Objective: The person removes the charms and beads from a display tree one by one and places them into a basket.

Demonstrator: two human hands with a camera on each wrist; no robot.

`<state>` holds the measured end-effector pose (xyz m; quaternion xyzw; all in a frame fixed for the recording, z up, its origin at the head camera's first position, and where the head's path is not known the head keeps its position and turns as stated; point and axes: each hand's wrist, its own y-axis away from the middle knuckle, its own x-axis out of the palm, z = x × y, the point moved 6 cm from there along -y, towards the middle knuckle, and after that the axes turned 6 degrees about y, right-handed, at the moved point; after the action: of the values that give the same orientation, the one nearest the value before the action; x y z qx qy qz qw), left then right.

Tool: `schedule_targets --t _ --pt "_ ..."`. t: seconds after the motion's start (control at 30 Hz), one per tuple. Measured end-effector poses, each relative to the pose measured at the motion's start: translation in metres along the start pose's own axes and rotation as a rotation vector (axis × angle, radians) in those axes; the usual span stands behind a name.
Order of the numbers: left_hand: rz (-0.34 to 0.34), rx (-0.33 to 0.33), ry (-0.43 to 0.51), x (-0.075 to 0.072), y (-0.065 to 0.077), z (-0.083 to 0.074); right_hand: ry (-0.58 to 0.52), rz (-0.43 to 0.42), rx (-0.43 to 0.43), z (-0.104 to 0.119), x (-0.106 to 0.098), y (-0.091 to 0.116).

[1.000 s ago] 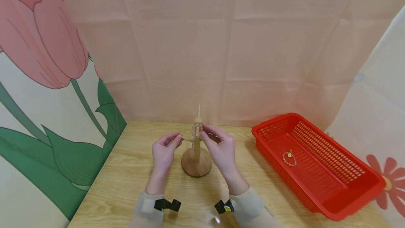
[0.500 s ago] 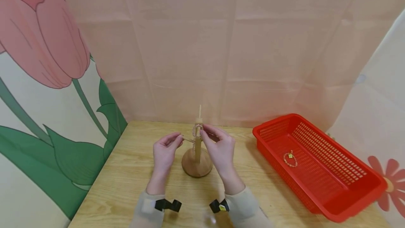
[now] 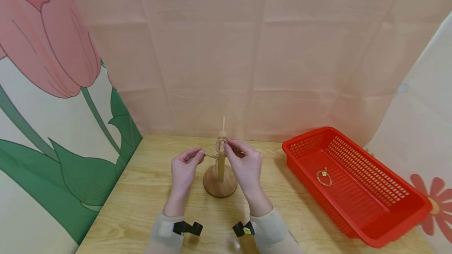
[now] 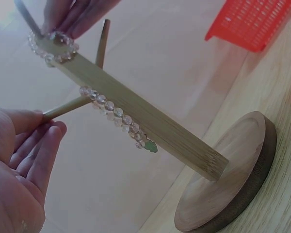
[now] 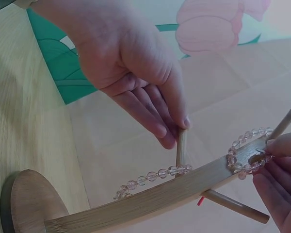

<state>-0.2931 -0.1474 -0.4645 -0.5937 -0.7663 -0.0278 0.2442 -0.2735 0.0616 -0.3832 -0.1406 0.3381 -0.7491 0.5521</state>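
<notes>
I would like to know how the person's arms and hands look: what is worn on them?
The left hand and the right hand wear no gloves. Both arms have long, pale sleeves ending near the wrists. At each cuff sits a black, blocky device; the right one shows a small yellow marking.

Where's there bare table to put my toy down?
Bare table lies between the left hand and the leafy wall, and between the right hand and the red basket. The wooden stand is crowded: both hands, an upper bracelet and a lower bracelet are there.
</notes>
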Motion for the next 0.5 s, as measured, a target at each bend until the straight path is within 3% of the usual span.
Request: schedule_targets --t 0.5 --pt "0.002 0.001 -0.001 -0.0005 0.0001 0.0000 -0.002 -0.006 -0.018 0.0025 -0.0023 0.0001"
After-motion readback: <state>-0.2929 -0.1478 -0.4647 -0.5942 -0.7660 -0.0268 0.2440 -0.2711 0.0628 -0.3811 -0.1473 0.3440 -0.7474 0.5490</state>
